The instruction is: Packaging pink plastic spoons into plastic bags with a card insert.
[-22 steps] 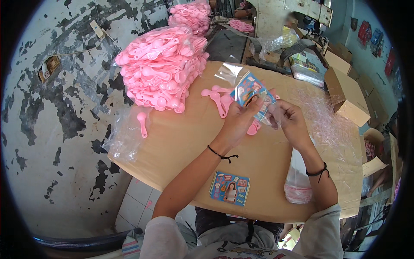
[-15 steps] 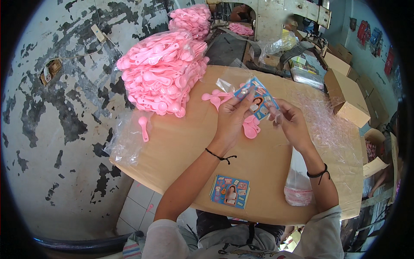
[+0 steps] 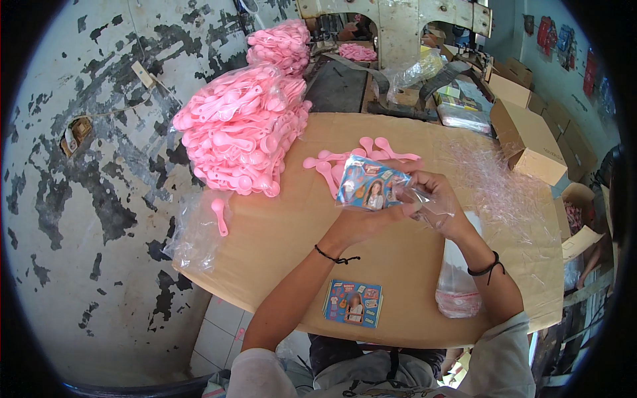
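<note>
The spoon bag (image 3: 232,136) stands at the far left of the brown table (image 3: 391,292); a box (image 3: 531,140) sits by the table's far right. Over the table's middle, the right hand (image 3: 434,199) pinches the card (image 3: 371,189) and clear film (image 3: 434,215); the left hand (image 3: 361,227) is at the card's near side, its grip unclear. A card stack (image 3: 353,305) lies near the table's front edge, loose spoons (image 3: 326,178) beyond its middle.

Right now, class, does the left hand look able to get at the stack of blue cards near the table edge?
Probably yes: the stack of blue cards lies uncovered on the table, close to the left hand, though that hand seems busy with another blue card.
</note>
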`<action>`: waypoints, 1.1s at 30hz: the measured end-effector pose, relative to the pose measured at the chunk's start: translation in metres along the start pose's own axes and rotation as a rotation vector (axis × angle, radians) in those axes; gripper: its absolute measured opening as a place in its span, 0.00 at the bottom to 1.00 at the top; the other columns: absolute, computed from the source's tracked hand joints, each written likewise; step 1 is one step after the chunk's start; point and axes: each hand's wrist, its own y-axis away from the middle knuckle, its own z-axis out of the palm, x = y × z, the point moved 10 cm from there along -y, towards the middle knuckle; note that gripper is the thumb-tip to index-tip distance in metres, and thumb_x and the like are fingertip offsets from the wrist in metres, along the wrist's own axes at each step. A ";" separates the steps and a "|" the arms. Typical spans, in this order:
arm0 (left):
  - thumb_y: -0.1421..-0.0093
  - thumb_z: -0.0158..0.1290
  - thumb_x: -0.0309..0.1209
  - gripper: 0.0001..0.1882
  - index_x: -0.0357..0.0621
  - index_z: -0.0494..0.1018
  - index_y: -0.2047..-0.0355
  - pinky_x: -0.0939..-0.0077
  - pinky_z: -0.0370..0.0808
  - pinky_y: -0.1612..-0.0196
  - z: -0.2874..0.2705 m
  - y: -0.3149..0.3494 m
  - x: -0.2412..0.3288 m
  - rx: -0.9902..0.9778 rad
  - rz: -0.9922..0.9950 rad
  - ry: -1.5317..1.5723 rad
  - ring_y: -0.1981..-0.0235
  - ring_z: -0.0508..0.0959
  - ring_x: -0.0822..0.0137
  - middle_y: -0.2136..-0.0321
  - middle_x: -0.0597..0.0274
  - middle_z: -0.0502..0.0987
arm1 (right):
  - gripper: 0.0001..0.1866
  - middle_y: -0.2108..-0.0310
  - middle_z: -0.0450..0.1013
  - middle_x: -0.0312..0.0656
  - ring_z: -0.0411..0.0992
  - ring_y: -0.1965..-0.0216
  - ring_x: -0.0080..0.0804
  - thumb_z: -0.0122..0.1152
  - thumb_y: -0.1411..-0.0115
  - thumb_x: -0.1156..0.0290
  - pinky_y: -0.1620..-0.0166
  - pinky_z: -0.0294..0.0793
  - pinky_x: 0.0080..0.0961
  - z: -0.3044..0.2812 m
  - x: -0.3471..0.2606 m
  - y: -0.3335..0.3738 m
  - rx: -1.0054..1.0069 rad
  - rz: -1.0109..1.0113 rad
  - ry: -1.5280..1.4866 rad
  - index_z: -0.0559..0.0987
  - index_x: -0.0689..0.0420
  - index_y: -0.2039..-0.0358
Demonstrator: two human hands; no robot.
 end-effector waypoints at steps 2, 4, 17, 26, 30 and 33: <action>0.42 0.57 0.24 0.26 0.45 0.62 0.43 0.67 0.68 0.43 -0.016 0.004 -0.010 0.058 -0.098 0.015 0.43 0.69 0.64 0.42 0.54 0.67 | 0.14 0.75 0.69 0.32 0.67 0.75 0.19 0.57 0.35 0.60 0.71 0.68 0.20 0.007 0.000 0.001 -0.010 0.058 -0.002 0.75 0.60 0.66; 0.42 0.57 0.23 0.23 0.44 0.63 0.47 0.66 0.69 0.43 -0.040 0.012 -0.004 0.255 -0.153 0.072 0.44 0.70 0.63 0.44 0.53 0.69 | 0.17 0.74 0.70 0.33 0.68 0.75 0.20 0.53 0.34 0.57 0.71 0.68 0.18 -0.002 -0.003 -0.003 0.152 0.129 -0.468 0.75 0.60 0.65; 0.38 0.51 0.20 0.20 0.39 0.62 0.47 0.65 0.70 0.40 -0.115 0.013 -0.008 0.539 -0.035 0.232 0.46 0.73 0.60 0.44 0.50 0.69 | 0.12 0.71 0.75 0.46 0.73 0.68 0.41 0.58 0.39 0.65 0.63 0.73 0.34 -0.031 0.051 -0.064 -0.122 -0.304 0.803 0.79 0.61 0.63; 0.39 0.53 0.20 0.26 0.41 0.57 0.43 0.68 0.65 0.37 -0.089 0.012 -0.020 0.419 -0.149 0.250 0.40 0.68 0.58 0.42 0.46 0.66 | 0.12 0.66 0.76 0.48 0.74 0.63 0.41 0.60 0.41 0.67 0.56 0.73 0.34 -0.018 0.056 -0.042 -0.275 -0.276 0.961 0.78 0.62 0.62; 0.38 0.51 0.20 0.26 0.43 0.55 0.42 0.63 0.66 0.37 -0.099 0.012 -0.020 0.455 -0.131 0.251 0.39 0.66 0.56 0.39 0.47 0.63 | 0.09 0.69 0.74 0.38 0.71 0.66 0.23 0.57 0.38 0.70 0.61 0.70 0.21 -0.061 0.009 -0.025 -0.057 -0.039 0.575 0.77 0.62 0.62; 0.37 0.50 0.21 0.27 0.45 0.53 0.41 0.58 0.68 0.38 -0.101 0.015 -0.022 0.468 -0.116 0.249 0.39 0.65 0.53 0.38 0.47 0.60 | 0.09 0.71 0.70 0.31 0.65 0.70 0.16 0.54 0.35 0.69 0.66 0.66 0.15 -0.078 -0.019 -0.016 0.018 -0.149 0.482 0.76 0.62 0.62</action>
